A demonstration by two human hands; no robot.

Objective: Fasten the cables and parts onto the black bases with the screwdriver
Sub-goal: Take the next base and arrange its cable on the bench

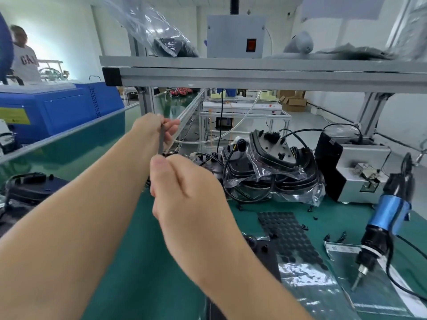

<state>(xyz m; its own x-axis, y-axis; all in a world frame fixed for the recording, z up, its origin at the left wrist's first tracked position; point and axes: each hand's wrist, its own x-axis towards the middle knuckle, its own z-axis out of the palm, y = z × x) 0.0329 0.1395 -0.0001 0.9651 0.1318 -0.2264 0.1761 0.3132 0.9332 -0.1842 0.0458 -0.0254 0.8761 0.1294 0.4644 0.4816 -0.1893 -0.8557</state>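
Above the green worktop, both forearms reach forward and the two hands meet over its middle. The right hand sits nearer the camera, fingers curled and thumb pressed to them, pinching the lower end of a thin dark cable. The left hand, farther off and higher, pinches the same cable's upper end between thumb and curled fingers, so the strip runs upright between them.

Right of the hands, a clear plastic bag lies on the worktop holding a heap of black bases with looped wires; the bag is open and crumpled around them. Farther right of the hands stands a grey box-shaped machine. In front of it the blue and black screwdriver hangs tip-down, untouched, its bit just over a silvery bag. A black sheet of small pads lies between the right hand and the screwdriver.
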